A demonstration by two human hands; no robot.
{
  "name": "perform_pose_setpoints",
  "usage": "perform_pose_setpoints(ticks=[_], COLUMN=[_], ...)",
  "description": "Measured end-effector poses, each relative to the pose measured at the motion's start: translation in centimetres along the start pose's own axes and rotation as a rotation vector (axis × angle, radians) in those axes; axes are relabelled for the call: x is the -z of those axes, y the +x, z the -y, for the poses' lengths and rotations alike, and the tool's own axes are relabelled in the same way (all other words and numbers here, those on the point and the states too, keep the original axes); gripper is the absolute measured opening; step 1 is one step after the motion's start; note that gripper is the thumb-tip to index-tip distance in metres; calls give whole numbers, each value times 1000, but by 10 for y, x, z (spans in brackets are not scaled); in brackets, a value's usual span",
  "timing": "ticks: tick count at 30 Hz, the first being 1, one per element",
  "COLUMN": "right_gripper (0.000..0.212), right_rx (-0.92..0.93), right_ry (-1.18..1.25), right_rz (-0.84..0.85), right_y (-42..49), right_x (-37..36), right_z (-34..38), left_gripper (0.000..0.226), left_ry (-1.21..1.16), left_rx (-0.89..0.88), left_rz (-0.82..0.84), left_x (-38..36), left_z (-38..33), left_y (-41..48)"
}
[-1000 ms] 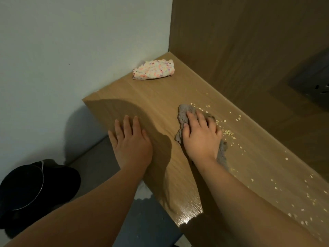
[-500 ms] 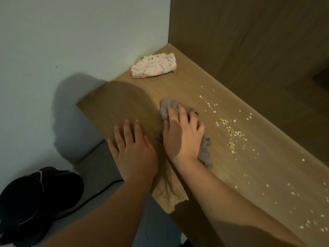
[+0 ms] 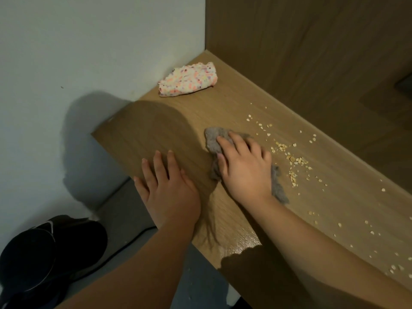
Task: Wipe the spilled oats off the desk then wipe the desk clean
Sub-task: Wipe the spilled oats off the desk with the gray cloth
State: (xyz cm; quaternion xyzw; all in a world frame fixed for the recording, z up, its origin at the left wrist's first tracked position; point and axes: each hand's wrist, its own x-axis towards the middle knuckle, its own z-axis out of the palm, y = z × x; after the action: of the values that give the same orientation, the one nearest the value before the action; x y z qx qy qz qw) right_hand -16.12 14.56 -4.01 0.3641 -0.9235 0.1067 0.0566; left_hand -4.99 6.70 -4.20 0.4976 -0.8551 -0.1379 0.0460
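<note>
A grey fluffy cloth (image 3: 213,141) lies on the wooden desk (image 3: 142,134), and my right hand (image 3: 244,168) presses flat on it with fingers spread. Spilled oats (image 3: 296,162) lie scattered just right of the cloth and trail along the desk toward the near right. My left hand (image 3: 167,188) rests flat on the desk's left edge, fingers straight, holding nothing.
A pastel speckled cloth (image 3: 189,80) lies at the far corner by the white wall (image 3: 89,52). A wooden panel (image 3: 312,52) rises behind the desk. On the floor at lower left sits a black object (image 3: 44,253) with a cable.
My right hand slid the grey cloth leftward, off the oats, leaving a small pile to its right. My left hand stayed on the desk edge. The camera view shifted.
</note>
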Motion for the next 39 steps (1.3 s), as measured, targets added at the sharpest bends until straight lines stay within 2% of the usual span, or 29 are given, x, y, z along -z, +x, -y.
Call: perform_pose_setpoints(ticks=[1,4,6,9,12,14,17,19,22,23,26,28,31,34,35,37,39], right_gripper=[40,42,42,39,37,35,37,38,42,43,51,53,39,38,42,49,51], right_rx=[-17,-223,-260,-33,150,112,21,47,184,180,159,256,464,617,597,426,259], right_ry=[-11,13,8,-15,111,184,93,-28,-130,-123,-21,31,152,56,-9,-80,-38], right_rz=[12,65,58,40,38,-19,-137,-89,124,157,213,212,189,182,166,122,121], right_y=[13,62,59,-3,-28,3,74,110,130,131,114,79,19,29,46,79,85], right_x=[1,2,1,6,23,40,51,44,10,3,5,17,35,35,31,25,19], right_z=[-7,-16,-11,2,-9,-26,-63,-76,-77,-76,-84,-98,-117,-136,-137,-129,-118], left_gripper=[51,52,52,52,52,52,52,52,52,52,52,51,52,51,51,52,51], left_ry=[-1,6,10,6,3,1,2,5,19,22,15,17,20,27,28,37,46], left_rx=[3,-1,-3,-5,0,-1,-1,0,1,3,5,6,-3,2,4,4,3], left_rz=[16,29,34,51,49,48,36,27,18,17,16,12,-10,3,3,2,-2], left_x=[1,2,4,4,5,4,5,4,2,1,1,0,-2,-1,0,1,0], left_z=[0,-1,-1,0,0,-1,-1,0,0,0,0,1,0,0,0,-1,-1], left_y=[0,0,0,-1,-1,-1,-1,-1,-1,-1,0,0,0,0,0,0,1])
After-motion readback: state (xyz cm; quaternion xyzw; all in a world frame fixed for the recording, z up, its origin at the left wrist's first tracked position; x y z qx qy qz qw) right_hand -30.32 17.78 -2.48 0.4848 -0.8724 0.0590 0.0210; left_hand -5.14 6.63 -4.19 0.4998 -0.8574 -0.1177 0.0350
